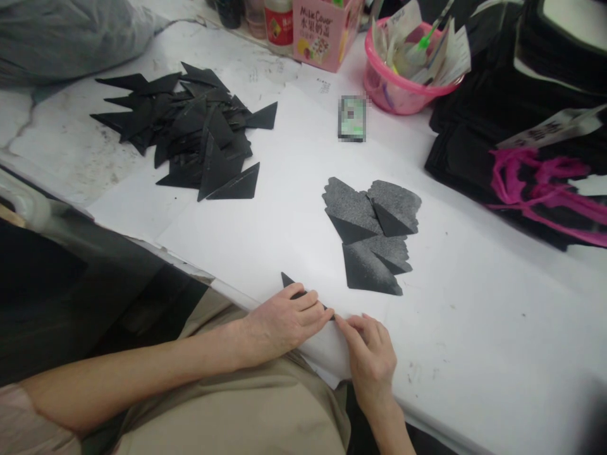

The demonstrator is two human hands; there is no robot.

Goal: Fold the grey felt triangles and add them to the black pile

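At the front edge of the table, a thin black triangular piece (287, 280) lies mostly hidden beneath my left hand (279, 319). The fingers of that hand are bent together over the piece and hold it down. My right hand (372, 357) pinches the piece's near end with thumb and forefinger, close to the left fingertips. Just beyond the hands, several dark pieces with speckled grey, ragged-edged faces (348, 205) overlap one another. A heap of plain black triangular pieces (190, 126) is spread at the far left.
A pink basket (403, 95) holding papers and a green-tipped bottle stands at the back, beside a pink carton (322, 31). Black stacked material (467, 164) with a magenta tie (535, 183) fills the right back. A grey bag (76, 38) sits at the far left.
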